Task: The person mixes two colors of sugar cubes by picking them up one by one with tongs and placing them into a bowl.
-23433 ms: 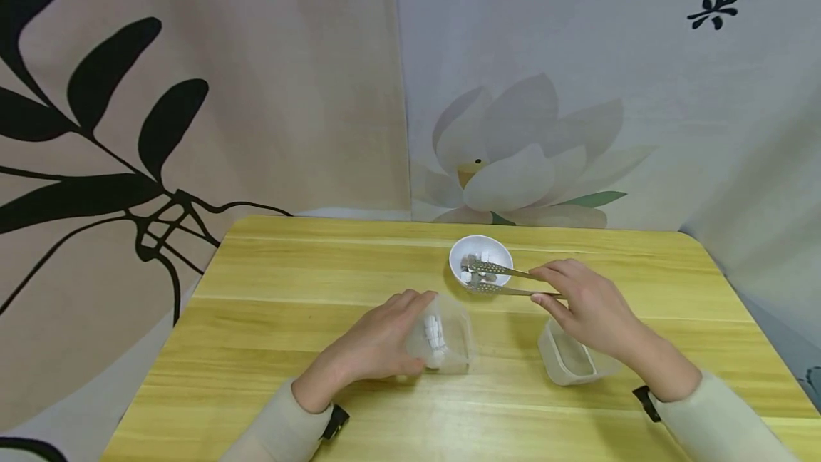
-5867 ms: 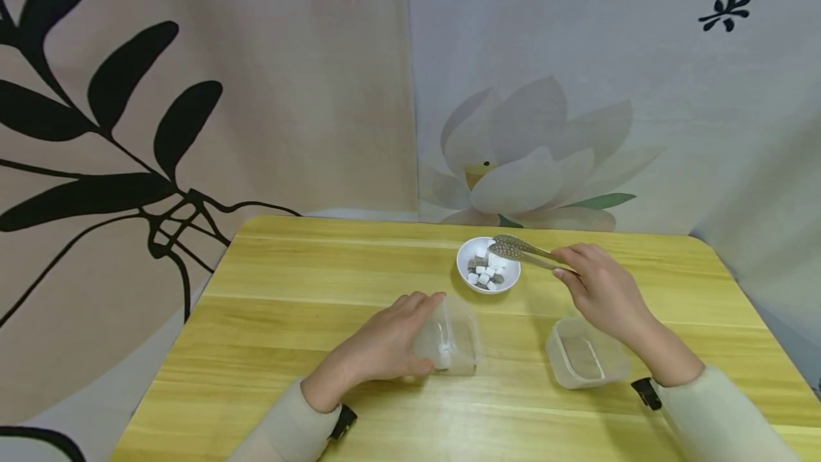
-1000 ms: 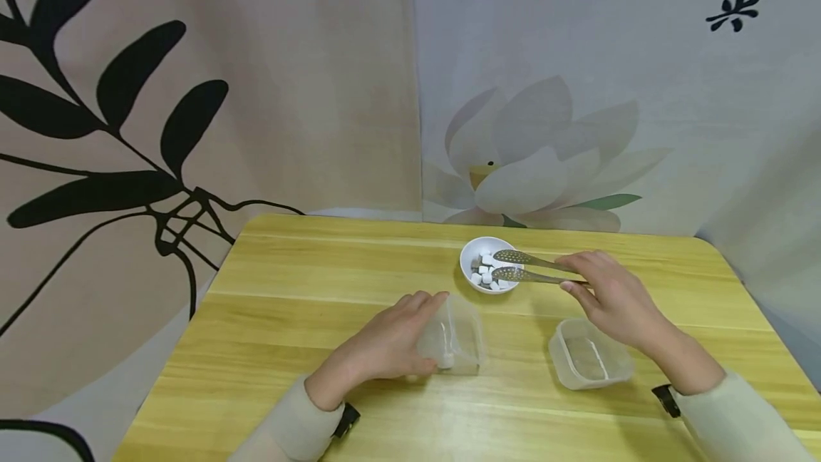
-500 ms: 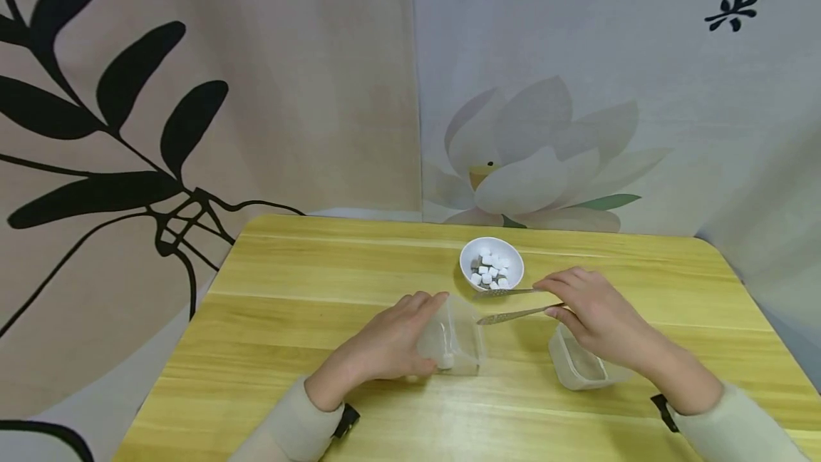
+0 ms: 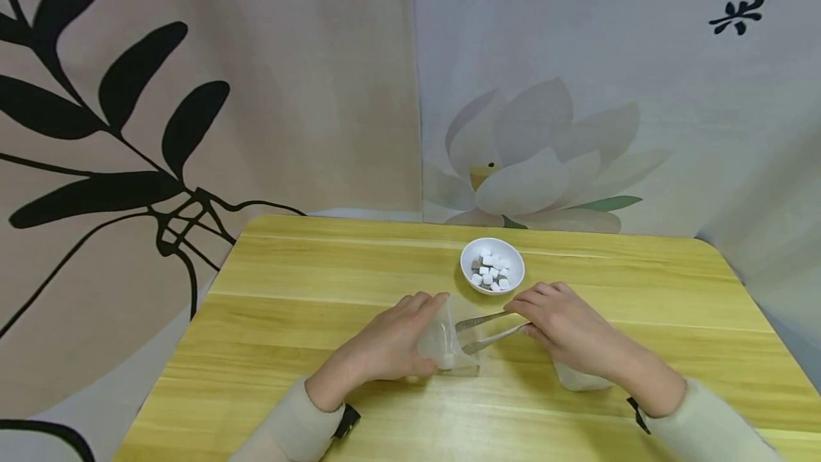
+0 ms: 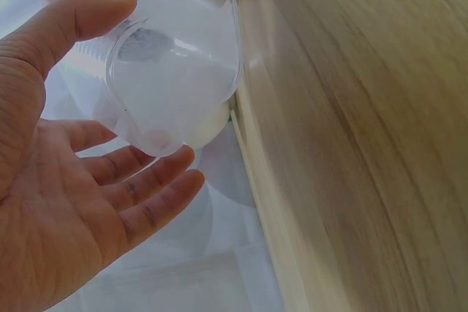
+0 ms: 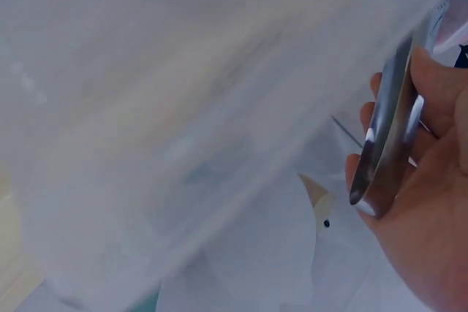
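Note:
In the head view my left hand (image 5: 385,341) grips a clear plastic container (image 5: 445,334) tipped on its side, its mouth facing right. The left wrist view shows my thumb over one side of it and fingers under another. My right hand (image 5: 567,326) holds metal tongs (image 5: 481,319), their arms apart and tips at the container's mouth. A dark patch (image 6: 146,45) shows through the container's base. Whether a cube lies inside is hard to tell. Behind the hands, a white bowl (image 5: 515,255) holds several small white cubes (image 5: 486,261) and some greyish pieces.
A second plastic container (image 5: 580,380) stands under my right hand, mostly hidden by it; it looms blurred and large in the right wrist view. All stand on a wooden table (image 5: 321,262), with a printed curtain (image 5: 308,91) behind its far edge.
My right hand has brought the tongs from over the bowl down and left to the held container. Much earlier, a row of white cubes lay in that container; the bowl now shows more cubes.

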